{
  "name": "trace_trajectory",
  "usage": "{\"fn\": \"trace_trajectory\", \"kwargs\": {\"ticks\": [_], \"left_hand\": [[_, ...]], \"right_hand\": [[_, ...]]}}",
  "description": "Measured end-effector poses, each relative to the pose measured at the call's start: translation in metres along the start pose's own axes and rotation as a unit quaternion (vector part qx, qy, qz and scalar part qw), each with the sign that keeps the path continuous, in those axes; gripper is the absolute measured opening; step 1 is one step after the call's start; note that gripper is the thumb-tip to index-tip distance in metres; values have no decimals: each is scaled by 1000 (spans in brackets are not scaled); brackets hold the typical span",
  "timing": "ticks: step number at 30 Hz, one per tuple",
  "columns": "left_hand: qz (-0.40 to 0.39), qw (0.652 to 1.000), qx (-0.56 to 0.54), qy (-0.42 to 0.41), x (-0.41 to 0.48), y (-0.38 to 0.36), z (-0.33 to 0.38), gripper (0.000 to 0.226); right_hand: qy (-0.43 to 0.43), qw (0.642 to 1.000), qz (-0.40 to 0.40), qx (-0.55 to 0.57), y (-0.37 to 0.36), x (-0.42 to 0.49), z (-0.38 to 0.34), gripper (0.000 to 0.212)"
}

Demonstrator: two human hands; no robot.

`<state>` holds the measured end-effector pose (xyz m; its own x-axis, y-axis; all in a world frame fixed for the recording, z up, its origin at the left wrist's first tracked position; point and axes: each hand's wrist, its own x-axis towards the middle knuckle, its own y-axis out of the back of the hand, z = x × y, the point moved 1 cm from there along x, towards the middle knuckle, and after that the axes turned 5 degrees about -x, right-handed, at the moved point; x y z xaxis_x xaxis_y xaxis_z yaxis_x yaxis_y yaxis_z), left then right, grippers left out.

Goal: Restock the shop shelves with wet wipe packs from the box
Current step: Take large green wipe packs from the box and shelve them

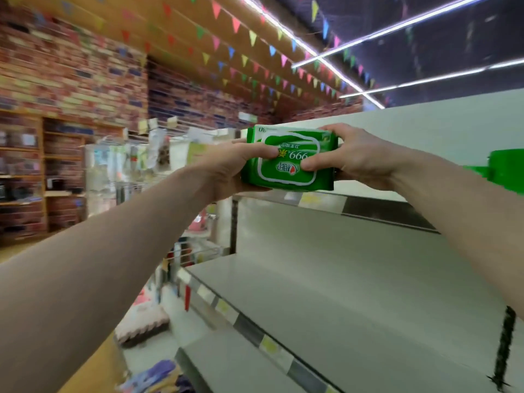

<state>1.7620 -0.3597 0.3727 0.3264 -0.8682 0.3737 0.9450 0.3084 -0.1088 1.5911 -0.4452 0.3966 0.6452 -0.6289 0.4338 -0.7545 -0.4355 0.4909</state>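
A green wet wipe pack (pixel 289 165) with a white-edged label is held up in front of me, its print upside down. A second green pack seems stacked behind it, its top edge showing. My left hand (pixel 241 163) grips the pack's left end, thumb on the front. My right hand (pixel 354 157) grips the right end, thumb on the front too. The pack hangs just above the front edge of the upper grey shelf (pixel 368 207). Another green pack (pixel 504 165) shows at the right edge on that shelf level. The box is out of view.
Below lie two more bare grey shelves (pixel 340 293) with price-label strips along their fronts. To the left are a wire rack (pixel 127 165) of hanging goods, wooden shelving (pixel 28 177) against a brick wall, and pink and purple goods (pixel 147 321) lower down.
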Motion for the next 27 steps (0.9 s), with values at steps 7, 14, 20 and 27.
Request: {"fn": "trace_trajectory", "kwargs": {"ticks": [7, 14, 20, 27], "left_hand": [[-113, 992, -10, -51, 62, -36, 2, 36], [-211, 972, 53, -86, 94, -99, 3, 44], [-240, 965, 56, -90, 106, -151, -8, 63], [-287, 953, 96, -28, 128, -183, -41, 59]], "right_hand": [[-36, 980, 91, -174, 48, 13, 5, 66], [-42, 951, 94, -291, 89, 7, -7, 79], [-58, 915, 89, -389, 122, -9, 0, 98], [-88, 946, 182, -254, 153, -22, 41, 63]]}}
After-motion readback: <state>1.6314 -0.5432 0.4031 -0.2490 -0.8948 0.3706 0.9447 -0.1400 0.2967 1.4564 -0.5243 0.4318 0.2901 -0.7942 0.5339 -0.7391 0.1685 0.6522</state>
